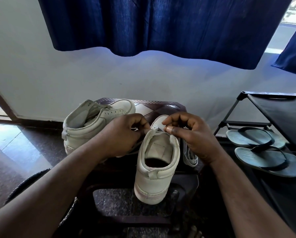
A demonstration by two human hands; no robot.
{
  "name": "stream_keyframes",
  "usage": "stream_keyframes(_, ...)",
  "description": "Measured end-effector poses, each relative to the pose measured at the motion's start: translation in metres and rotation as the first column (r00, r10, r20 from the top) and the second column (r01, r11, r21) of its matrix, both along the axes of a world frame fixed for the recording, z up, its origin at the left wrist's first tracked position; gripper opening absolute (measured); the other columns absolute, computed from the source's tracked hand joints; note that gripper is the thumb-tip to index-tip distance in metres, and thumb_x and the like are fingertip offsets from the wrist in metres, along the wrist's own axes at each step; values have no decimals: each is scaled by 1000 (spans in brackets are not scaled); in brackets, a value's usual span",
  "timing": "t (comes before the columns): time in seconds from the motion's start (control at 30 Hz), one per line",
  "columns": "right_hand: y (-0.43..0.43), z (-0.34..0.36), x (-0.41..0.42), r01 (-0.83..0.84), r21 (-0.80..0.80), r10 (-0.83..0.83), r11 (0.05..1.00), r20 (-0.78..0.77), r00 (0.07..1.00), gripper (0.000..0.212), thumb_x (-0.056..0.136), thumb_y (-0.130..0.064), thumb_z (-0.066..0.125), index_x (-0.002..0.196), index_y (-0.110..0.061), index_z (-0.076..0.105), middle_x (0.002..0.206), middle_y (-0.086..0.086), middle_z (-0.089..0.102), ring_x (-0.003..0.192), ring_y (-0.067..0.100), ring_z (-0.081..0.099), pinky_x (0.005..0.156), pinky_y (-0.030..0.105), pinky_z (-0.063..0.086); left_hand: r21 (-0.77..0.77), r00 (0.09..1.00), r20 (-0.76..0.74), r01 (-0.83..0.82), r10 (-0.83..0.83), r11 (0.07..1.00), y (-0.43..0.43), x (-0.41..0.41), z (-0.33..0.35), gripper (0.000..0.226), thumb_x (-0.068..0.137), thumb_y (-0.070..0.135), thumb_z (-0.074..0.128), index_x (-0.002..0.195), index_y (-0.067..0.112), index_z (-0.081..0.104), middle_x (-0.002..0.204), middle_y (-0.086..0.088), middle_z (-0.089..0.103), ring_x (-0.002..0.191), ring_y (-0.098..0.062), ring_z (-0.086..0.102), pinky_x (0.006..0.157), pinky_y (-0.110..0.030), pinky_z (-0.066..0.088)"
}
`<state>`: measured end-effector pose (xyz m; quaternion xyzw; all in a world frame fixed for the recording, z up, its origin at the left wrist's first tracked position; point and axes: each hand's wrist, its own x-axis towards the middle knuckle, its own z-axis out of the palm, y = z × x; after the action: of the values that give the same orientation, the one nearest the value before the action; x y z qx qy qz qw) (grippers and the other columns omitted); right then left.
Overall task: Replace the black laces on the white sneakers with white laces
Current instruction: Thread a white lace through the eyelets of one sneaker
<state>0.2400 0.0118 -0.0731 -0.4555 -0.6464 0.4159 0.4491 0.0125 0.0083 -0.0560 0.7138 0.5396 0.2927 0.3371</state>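
**Threading a white lace into a white high-top sneaker**

Seen from above, looking down over both forearms. Pinching a white lace (189, 156) between thumb and forefinger of the right hand (190, 134), just over the tongue of the nearer sneaker (154, 182). Keeping the other right fingers (181, 117) loosely curled above the pinch, not spread.

Curling the left hand (125, 134) inward at the opposite edge of the collar, left fingertips (143, 129) apparently nipping a pale strand that trails out below the palm. Exact grip there partly hidden.

Working with the two sets of fingertips almost meeting across the tongue, probably to keep the lace taut and aimed at an upper eyelet. Letting the slack hang in flat loops beneath the right palm, beside the shoe's outer wall, likely to stop it tangling.

Standing the nearer sneaker on a dark stool (162, 107), heel toward the body and opening upward, which puts the eyelets directly under the fingers.

Resting the second sneaker (85, 127) behind the left knuckles, eyelets bare, seemingly awaiting its turn. No black laces anywhere in view, so removal looks done and relacing under way.

Beyond the right wrist, grey flip-flops (257, 140) on a black shoe rack (281, 114). Far above the fingers, a blue curtain (161, 23) against a pale wall.
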Motion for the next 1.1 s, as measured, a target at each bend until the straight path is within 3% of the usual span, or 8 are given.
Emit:
stream_keyframes(0.1, -2, 4, -2, -13, -5, 13, 1000, 12, 1000, 13, 91, 2, 73, 98, -9, 77, 81, -9, 71, 81, 7, 64, 76, 20, 52, -29, 1000, -1, 12, -12, 1000, 0, 0, 0, 15, 98, 24, 67, 85, 29, 70, 79, 9, 72, 64, -6, 55, 65, -28, 47)
stream_keyframes(0.27, -9, 13, -14, 5, -17, -4, 1000, 56, 998, 8, 82, -21, 75, 88, -18, 79, 88, -1, 77, 86, 12, 69, 82, 32, 55, 87, 990, -140, 37, -25, 996, -1, 1, 5, 20, 93, 12, 62, 83, 29, 65, 78, 16, 68, 69, -1, 56, 63, -21, 42)
stream_keyframes(0.43, -13, 20, -18, 78, -16, -71, 997, 268, 961, 7, 84, -24, 81, 79, -24, 77, 72, -11, 72, 66, -1, 60, 68, 23, 50, 225, 980, -195, 79, -35, 971, -5, 2, 6, 22, 90, 2, 58, 89, 24, 62, 76, 11, 64, 72, -5, 55, 62, -17, 40)
stream_keyframes(0.57, -15, 22, -27, 116, 29, -118, 993, 377, 919, 10, 80, -17, 79, 73, -23, 75, 67, -16, 69, 57, -4, 56, 60, 11, 43, 372, 975, -222, 101, -17, 923, -4, -1, 1, 24, 88, -2, 56, 95, 21, 60, 77, 8, 65, 70, -11, 53, 64, -26, 43)
stream_keyframes(0.7, -17, 21, -32, 130, 51, -140, 990, 404, 904, 15, 78, -20, 82, 68, -26, 72, 67, -18, 68, 58, -3, 57, 59, 12, 43, 307, 978, -207, 82, -18, 948, -4, 0, 3, 24, 91, 1, 58, 89, 25, 59, 70, 10, 62, 65, -3, 53, 59, -15, 39)
stream_keyframes(0.9, -18, 20, -33, 141, 122, -177, 982, 381, 907, 17, 78, -18, 84, 67, -24, 73, 71, -13, 72, 60, -1, 60, 62, 17, 47, 68, 998, -54, 47, -43, 997, -4, -4, 9, 25, 93, 8, 66, 88, 31, 73, 79, 9, 73, 57, -3, 57, 52, -16, 43)
stream_keyframes(1.0, -17, 19, -34, 130, 230, -217, 964, 409, 886, 21, 75, -20, 85, 64, -27, 69, 73, -10, 70, 68, 6, 65, 67, 30, 53, 125, 998, -66, 32, -24, 992, -7, -3, 9, 19, 90, 12, 70, 87, 31, 73, 80, 11, 72, 62, -4, 59, 55, -17, 44)
stream_keyframes(1.1, -16, 17, -35, 121, 327, -258, 937, 418, 871, 23, 73, -27, 86, 62, -30, 66, 73, -9, 68, 70, 9, 64, 65, 32, 51, 272, 997, -70, 38, -20, 961, -12, -3, 13, 19, 86, 7, 72, 87, 26, 73, 75, 14, 70, 60, 2, 58, 56, -10, 41)
